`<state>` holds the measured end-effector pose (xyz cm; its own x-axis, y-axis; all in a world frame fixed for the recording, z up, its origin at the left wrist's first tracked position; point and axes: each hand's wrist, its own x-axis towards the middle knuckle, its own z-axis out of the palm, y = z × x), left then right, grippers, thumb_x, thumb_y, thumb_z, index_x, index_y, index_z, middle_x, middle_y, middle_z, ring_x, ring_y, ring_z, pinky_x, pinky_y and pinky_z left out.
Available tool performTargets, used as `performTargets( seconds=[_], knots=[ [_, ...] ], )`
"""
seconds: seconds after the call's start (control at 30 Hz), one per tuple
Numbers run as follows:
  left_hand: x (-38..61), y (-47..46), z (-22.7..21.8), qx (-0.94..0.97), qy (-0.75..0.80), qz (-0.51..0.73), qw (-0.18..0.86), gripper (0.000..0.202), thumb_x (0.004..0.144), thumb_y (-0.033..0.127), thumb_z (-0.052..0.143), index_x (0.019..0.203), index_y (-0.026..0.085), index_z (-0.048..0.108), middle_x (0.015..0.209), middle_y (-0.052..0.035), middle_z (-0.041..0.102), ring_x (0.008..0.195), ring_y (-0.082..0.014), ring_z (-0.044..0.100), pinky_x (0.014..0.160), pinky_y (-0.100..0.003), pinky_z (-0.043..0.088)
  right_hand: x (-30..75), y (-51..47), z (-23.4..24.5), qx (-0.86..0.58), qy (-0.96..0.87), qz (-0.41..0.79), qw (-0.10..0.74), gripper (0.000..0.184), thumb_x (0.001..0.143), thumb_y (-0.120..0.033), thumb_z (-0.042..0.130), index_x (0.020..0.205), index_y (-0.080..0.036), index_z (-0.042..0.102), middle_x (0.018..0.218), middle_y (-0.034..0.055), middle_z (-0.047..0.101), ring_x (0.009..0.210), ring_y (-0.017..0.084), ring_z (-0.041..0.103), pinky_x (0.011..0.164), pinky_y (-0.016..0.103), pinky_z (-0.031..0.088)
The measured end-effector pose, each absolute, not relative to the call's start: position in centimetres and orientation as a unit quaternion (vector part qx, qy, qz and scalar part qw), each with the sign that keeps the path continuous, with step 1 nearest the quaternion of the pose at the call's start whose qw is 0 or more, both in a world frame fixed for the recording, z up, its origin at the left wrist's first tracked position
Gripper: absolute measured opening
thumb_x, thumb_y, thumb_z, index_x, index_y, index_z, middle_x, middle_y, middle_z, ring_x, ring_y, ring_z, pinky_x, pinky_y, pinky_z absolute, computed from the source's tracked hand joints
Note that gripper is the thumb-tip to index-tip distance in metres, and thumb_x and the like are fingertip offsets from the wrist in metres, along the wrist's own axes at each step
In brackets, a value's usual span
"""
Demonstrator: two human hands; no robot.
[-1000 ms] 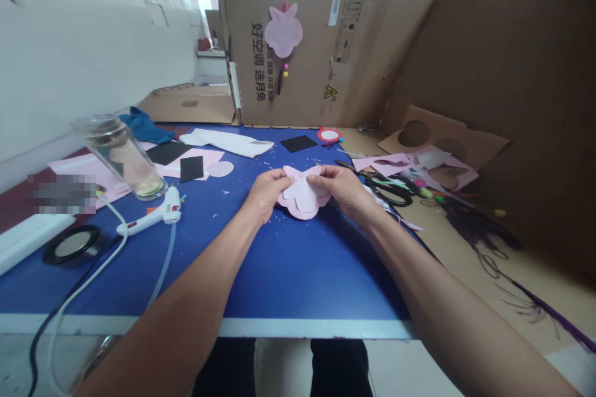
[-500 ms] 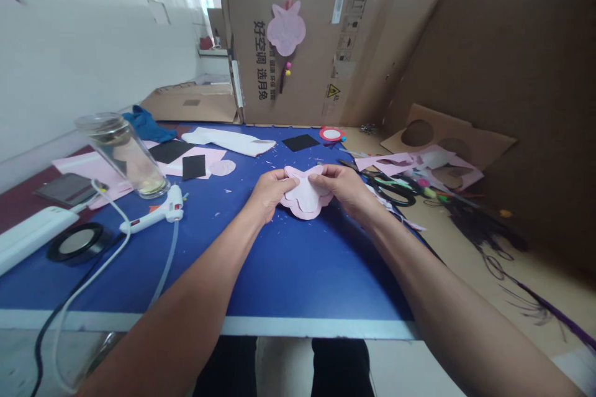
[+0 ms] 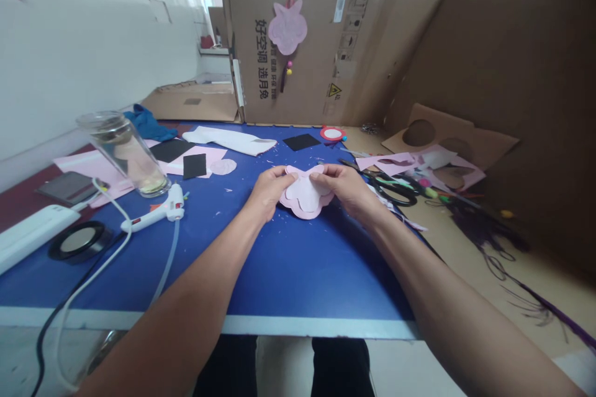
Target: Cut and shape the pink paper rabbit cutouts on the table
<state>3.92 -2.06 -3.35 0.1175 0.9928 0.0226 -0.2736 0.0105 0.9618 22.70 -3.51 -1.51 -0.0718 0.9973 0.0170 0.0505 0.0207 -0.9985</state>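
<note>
A pink foam cut-out (image 3: pixel 305 198) with lobed edges lies on the blue table (image 3: pixel 288 266), a paler piece on top of it. My left hand (image 3: pixel 269 191) pinches its left edge, fingers closed on the foam. On the right edge my right hand (image 3: pixel 343 187) does the same, thumb and fingers pressed on the top piece. Both hands rest low, close to the table surface.
A white glue gun (image 3: pixel 156 214) with its cable lies left, beside a glass jar (image 3: pixel 125 155) and a black tape roll (image 3: pixel 78 241). Black scissors (image 3: pixel 393 189) and pink scraps lie right. Cardboard walls stand behind, one bearing a hung pink shape (image 3: pixel 287 25).
Both hands keep hold of the pink cut-out with only slight finger shifts; the view has drifted a little.
</note>
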Motion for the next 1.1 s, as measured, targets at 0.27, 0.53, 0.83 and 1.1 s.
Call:
performTargets(
  seconds=[0.27,0.53,0.83,1.1],
  knots=[
    [3.2,-2.2,-1.7,0.440,0.366,0.528,0.627,0.028,0.068,0.010,0.071,0.094,0.017,0.077,0.086,-0.0038,0.072,0.072,-0.0145,0.063,0.069,-0.027,0.050,22.9,-3.3,-1.7,-0.478,-0.491,0.544,0.484,0.038,0.065,-0.045,0.092,0.082,-0.018,0.071,0.071,0.0014,0.070,0.056,0.013,0.056,0.051,0.026,0.041],
    [2.4,-2.6,-1.2,0.459,0.340,0.488,0.659,0.038,0.071,0.007,0.074,0.107,0.019,0.075,0.091,-0.0031,0.074,0.077,-0.0138,0.066,0.069,-0.025,0.054,23.1,-3.4,-1.3,-0.476,-0.476,0.555,0.489,0.040,0.061,-0.045,0.094,0.078,-0.018,0.069,0.068,-0.0002,0.068,0.054,0.012,0.054,0.047,0.025,0.036],
    [2.6,-2.4,-1.5,0.469,0.338,0.490,0.652,0.023,0.075,0.013,0.080,0.097,0.016,0.074,0.087,-0.0037,0.074,0.075,-0.0135,0.068,0.071,-0.025,0.055,23.1,-3.4,-1.4,-0.480,-0.484,0.549,0.483,0.040,0.064,-0.048,0.092,0.078,-0.018,0.069,0.067,-0.0004,0.066,0.053,0.012,0.053,0.046,0.026,0.036],
    [3.3,-2.5,-2.1,0.471,0.376,0.467,0.647,0.030,0.074,0.012,0.081,0.104,0.015,0.074,0.086,-0.0061,0.074,0.074,-0.0150,0.068,0.071,-0.027,0.055,22.7,-3.4,-1.6,-0.479,-0.491,0.536,0.493,0.040,0.062,-0.047,0.093,0.078,-0.018,0.070,0.071,-0.0004,0.068,0.060,0.013,0.055,0.055,0.026,0.040]
  ],
)
